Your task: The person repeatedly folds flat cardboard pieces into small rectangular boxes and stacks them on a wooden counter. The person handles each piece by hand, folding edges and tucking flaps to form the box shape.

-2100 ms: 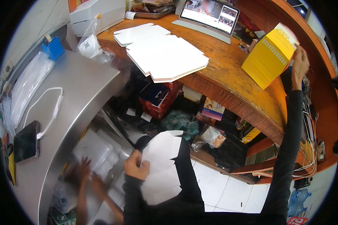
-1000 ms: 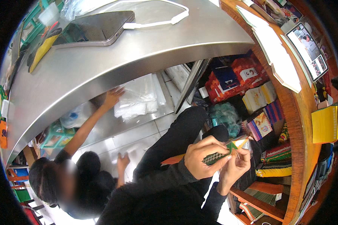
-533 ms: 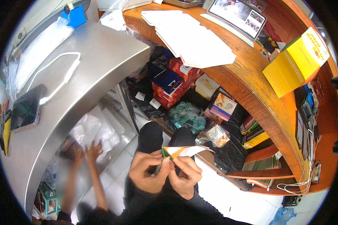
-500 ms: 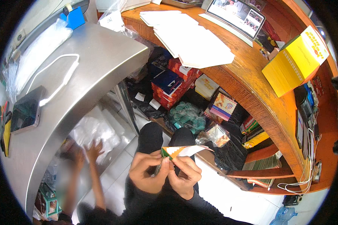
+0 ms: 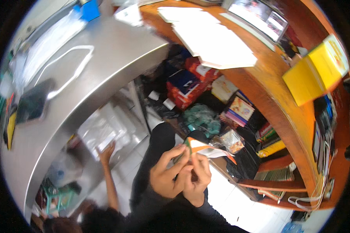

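Over my lap I hold a folded paper piece [image 5: 212,151], white with orange and green parts, its loose end reaching out to the right. My left hand [image 5: 168,173] pinches the green corner between thumb and fingers. Close against it, my right hand [image 5: 197,180] grips the lower edge of the same piece with bent fingers. The fingers hide part of the fold, and motion blurs the picture. White flat sheets [image 5: 217,42] lie stacked on the wooden counter ahead of me. A yellow folded carton [image 5: 315,73] stands at its right end.
To the left runs a metal table [image 5: 116,50] with a phone [image 5: 34,101] and white cable. Below it, a co-worker's hand [image 5: 106,153] touches clear plastic bags [image 5: 105,128]. Boxes and a green plastic bundle [image 5: 202,120] sit under the wooden counter [image 5: 276,91]. A tablet [image 5: 258,17] stands at the back.
The folded paper has turned, showing more of its white face, and my hands have shifted slightly right and changed their grip. The whole view has shifted. The co-worker's hand has moved on the plastic bags.
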Motion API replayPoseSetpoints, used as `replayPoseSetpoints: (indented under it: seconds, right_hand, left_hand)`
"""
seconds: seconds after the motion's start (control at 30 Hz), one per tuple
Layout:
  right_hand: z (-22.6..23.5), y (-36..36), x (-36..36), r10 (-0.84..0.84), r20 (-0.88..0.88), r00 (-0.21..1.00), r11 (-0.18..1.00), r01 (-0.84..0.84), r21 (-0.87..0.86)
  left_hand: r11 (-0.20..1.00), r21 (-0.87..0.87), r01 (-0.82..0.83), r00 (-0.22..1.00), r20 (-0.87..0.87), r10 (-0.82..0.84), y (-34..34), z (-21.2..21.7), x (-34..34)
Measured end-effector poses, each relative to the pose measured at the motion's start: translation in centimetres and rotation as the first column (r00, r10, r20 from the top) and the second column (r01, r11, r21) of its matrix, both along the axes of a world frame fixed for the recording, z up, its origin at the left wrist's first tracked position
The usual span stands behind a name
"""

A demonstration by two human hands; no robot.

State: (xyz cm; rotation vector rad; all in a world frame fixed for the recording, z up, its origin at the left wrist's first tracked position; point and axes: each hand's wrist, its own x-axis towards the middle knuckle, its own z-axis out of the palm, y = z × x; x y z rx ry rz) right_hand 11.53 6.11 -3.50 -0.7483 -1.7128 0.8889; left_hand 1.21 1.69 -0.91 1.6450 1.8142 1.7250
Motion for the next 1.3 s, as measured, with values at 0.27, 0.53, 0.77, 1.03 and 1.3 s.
replayPoseSetpoints:
  seconds: [0.27,0.53,0.77,1.03,1.3]
  right_hand:
    - [0.4,-1.9,1.1,0.349,-0.377,0.858,0.829,-0.470,-0.304]
    - [2.1,1.6,1.3,-0.145,0.023,0.989,0.989,0.144,0.033]
    - [2.1,2.5,3.0,-0.066,-0.023,0.998,0.998,0.067,0.022]
    - [0.8,3.4,4.4,-0.012,0.070,0.997,0.954,-0.009,0.298]
    - [0.4,4.1,5.8,-0.076,0.202,0.976,0.939,0.002,0.344]
  left_hand:
    - [0.993,-0.035,0.113,0.699,0.713,-0.054,-1.3,0.9,-1.4]
    - [0.997,0.009,0.083,0.920,0.384,-0.080,-2.5,0.3,-3.3]
    - [0.987,-0.014,0.158,0.690,0.717,-0.100,-2.4,0.9,-2.9]
    - [0.990,0.011,-0.138,0.805,0.584,0.105,-1.6,-1.5,-3.4]
    - [0.796,-0.509,-0.327,-0.243,0.859,0.450,-4.4,-29.0,-14.7]
